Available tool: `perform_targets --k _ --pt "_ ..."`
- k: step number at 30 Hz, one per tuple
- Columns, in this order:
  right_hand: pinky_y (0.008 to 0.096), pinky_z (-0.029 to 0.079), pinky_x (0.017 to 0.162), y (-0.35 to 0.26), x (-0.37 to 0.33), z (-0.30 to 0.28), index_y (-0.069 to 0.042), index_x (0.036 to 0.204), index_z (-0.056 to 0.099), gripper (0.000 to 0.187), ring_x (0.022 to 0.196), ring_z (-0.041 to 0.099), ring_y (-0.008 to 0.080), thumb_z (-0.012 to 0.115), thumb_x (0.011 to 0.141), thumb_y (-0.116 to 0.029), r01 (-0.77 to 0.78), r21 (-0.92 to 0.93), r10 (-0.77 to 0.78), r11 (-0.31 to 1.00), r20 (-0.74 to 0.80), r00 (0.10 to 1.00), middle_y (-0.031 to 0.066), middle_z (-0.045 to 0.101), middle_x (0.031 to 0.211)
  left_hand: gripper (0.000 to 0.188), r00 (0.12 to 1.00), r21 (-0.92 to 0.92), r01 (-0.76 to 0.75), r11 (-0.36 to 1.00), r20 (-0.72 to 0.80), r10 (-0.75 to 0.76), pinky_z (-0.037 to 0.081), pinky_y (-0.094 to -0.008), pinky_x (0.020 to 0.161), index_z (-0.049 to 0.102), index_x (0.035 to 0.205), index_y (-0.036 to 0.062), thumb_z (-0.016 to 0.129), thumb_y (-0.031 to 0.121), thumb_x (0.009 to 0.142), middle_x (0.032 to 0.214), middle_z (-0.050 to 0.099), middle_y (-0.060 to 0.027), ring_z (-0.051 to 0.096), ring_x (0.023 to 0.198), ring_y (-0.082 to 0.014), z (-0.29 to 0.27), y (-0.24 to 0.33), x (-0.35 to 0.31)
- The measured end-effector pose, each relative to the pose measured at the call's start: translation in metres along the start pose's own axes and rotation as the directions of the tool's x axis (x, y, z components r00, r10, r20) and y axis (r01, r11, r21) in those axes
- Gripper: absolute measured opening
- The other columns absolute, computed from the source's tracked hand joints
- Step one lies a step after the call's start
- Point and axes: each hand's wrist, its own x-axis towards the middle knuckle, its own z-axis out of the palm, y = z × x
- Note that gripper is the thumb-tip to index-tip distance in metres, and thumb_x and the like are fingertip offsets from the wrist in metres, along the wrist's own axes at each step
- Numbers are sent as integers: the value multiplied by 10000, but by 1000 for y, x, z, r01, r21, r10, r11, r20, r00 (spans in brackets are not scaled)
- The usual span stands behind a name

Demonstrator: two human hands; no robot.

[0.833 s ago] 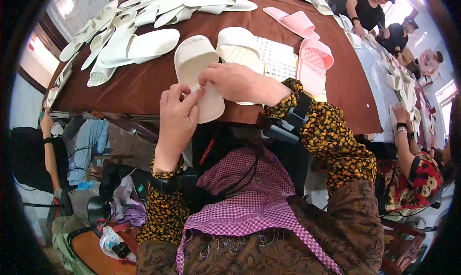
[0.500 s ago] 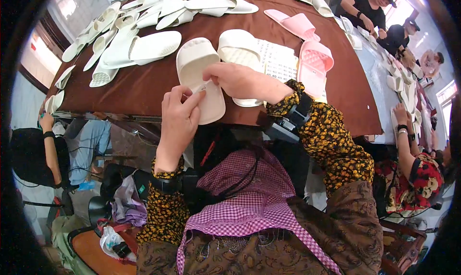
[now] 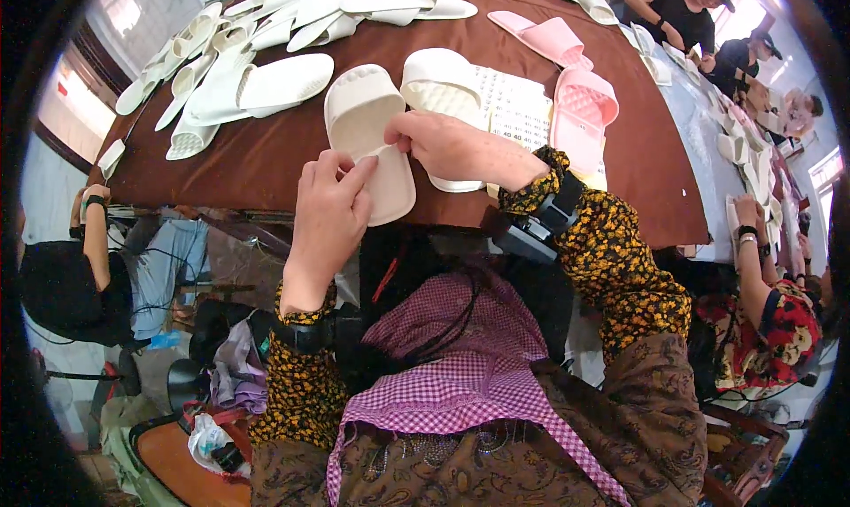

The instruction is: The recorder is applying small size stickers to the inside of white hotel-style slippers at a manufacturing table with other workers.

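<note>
A white slide slipper (image 3: 390, 188) lies at the table's near edge, its strap toward the far side. My left hand (image 3: 332, 201) bends over its left side, fingers curled, with the index fingertip on the insole just in front of the strap. At the slipper's right edge, my right hand (image 3: 465, 148) has its fingers folded in against the strap's end. Both hands are closed on this slipper. Its mate, another white slipper (image 3: 440, 75), sits just right of it, beside a sheet of printed stickers (image 3: 521, 108) partly covered by my right wrist.
Two pink slippers (image 3: 580, 108) lie right of the sticker sheet. A heap of white slippers (image 3: 288, 86) spreads over the left of the brown-covered table (image 3: 651, 166). Co-workers (image 3: 686, 15) handle slippers at a table on the right; another person's hands (image 3: 93, 201) are at the left corner.
A small label that showed on the insole by my left fingertip is no longer visible. My right hand has shifted slightly right. At the left corner, the other person's hands have moved.
</note>
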Motion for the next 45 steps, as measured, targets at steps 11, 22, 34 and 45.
perform_targets --k 11,22,34,45 --pt "416 474 809 2 -1 1 -1 1035 563 242 929 594 371 442 828 33 62 -19 -63 998 -48 997 187 618 978 350 999 39 -36 999 37 35 444 -401 823 649 1113 38 558 14 776 974 538 -141 518 908 -313 -4 -1 2" --pt "418 459 844 7 -3 3 4 1040 574 265 977 574 376 411 832 26 20 9 -19 1000 -17 1000 198 606 1011 291 998 40 -66 997 25 65 453 -405 784 636 1060 25 590 55 774 971 538 -119 521 864 -293 -1 -6 8" --pt "415 462 839 3 -3 2 2 1036 573 250 966 578 375 426 834 24 29 -30 -29 999 -14 999 194 610 997 308 994 131 -89 987 76 80 455 -397 788 632 1090 37 580 78 789 945 520 -116 515 845 -283 -4 1 8" --pt "403 472 848 -7 -12 -3 7 1085 570 267 967 583 368 472 836 13 101 66 -94 993 -107 990 197 615 998 206 975 -219 165 962 -111 -192 468 -336 777 603 1006 -13 619 76 821 928 566 -126 573 860 -252 5 -20 -11"
